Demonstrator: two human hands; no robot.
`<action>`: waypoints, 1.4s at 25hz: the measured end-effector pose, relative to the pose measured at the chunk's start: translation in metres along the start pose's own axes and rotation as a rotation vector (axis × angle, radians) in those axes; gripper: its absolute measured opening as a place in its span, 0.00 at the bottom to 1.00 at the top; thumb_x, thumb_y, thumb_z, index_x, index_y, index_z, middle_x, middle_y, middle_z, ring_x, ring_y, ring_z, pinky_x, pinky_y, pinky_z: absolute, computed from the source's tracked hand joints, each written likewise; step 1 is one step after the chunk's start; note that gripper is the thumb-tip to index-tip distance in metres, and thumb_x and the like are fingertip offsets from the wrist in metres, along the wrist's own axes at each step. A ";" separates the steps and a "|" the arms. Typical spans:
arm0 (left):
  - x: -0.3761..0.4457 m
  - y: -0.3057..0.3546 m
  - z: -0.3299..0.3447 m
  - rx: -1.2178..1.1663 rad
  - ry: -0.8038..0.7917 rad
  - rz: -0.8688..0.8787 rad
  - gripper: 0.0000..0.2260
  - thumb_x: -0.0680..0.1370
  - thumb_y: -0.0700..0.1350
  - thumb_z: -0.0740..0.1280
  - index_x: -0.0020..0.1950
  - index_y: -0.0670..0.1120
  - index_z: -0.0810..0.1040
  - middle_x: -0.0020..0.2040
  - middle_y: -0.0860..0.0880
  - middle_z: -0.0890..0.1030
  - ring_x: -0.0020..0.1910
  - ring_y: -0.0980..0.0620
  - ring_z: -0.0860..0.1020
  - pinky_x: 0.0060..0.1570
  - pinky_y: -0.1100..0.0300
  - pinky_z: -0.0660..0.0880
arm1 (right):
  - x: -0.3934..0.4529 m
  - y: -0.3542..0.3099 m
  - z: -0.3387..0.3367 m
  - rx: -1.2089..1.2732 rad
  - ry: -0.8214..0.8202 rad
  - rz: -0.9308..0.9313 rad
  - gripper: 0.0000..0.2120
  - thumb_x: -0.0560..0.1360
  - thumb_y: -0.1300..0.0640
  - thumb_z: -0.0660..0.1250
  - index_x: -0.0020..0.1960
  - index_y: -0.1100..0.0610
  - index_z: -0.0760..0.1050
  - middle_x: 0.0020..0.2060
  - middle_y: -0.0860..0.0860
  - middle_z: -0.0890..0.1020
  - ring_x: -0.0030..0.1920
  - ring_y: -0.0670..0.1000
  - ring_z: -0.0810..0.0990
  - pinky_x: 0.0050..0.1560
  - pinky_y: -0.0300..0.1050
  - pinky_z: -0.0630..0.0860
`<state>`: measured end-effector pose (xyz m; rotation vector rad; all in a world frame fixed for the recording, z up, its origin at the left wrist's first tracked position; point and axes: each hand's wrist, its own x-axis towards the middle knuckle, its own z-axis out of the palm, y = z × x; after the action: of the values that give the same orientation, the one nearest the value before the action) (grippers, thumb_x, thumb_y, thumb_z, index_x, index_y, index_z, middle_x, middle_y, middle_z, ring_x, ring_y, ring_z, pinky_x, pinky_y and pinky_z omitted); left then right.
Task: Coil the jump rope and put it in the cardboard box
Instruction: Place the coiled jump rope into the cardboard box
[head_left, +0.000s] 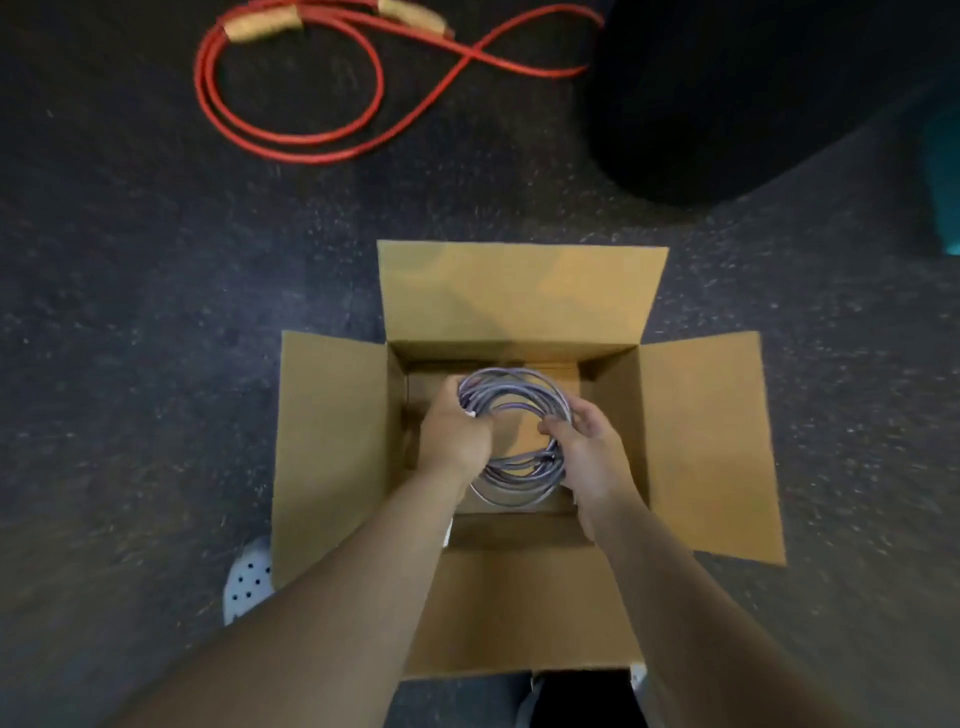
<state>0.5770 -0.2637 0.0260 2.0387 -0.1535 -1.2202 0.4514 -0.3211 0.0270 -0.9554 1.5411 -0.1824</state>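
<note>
One cardboard box (701, 441) sits on the dark speckled floor (130, 312), all four flaps folded outward. Inside its opening, one coil of grey-lilac cord (511, 400), wound in several loops, is held by two bare hands. Left hand (454, 434): grip closed around the coil's left side. Right hand (589, 447): grip closed around the coil's right side, fingers curled over the strands. Whether the coil touches the box bottom cannot be told.

One red jump rope (291, 124) lies loose and uncoiled on the floor, well apart from the box on its far side; two tan handles, blurred, lie at the top edge. One large black object (727, 104) stands at the far right. One white perforated shoe (247, 582) shows beside the left flap.
</note>
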 end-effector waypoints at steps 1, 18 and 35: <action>0.020 -0.020 0.013 0.019 0.004 0.002 0.13 0.74 0.37 0.69 0.54 0.51 0.78 0.48 0.52 0.82 0.51 0.49 0.80 0.52 0.55 0.76 | 0.024 0.018 0.001 -0.052 -0.015 0.002 0.12 0.77 0.58 0.69 0.58 0.45 0.79 0.53 0.51 0.86 0.57 0.61 0.84 0.62 0.65 0.79; 0.008 0.008 0.013 0.503 0.375 0.094 0.28 0.73 0.63 0.67 0.72 0.56 0.72 0.72 0.49 0.72 0.70 0.43 0.69 0.70 0.44 0.62 | 0.054 -0.023 -0.025 -0.678 -0.114 -0.210 0.35 0.79 0.36 0.62 0.82 0.45 0.58 0.80 0.53 0.64 0.80 0.57 0.60 0.78 0.58 0.59; -0.066 -0.002 -0.009 0.687 0.166 0.189 0.33 0.79 0.58 0.63 0.81 0.53 0.54 0.77 0.49 0.60 0.75 0.44 0.61 0.66 0.45 0.70 | -0.058 -0.031 -0.045 -0.876 0.067 -0.400 0.34 0.80 0.49 0.65 0.82 0.48 0.54 0.70 0.55 0.67 0.66 0.57 0.73 0.58 0.55 0.79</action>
<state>0.5480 -0.2279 0.0744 2.6180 -0.7533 -0.9459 0.4200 -0.3213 0.1001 -1.9628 1.4773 0.2099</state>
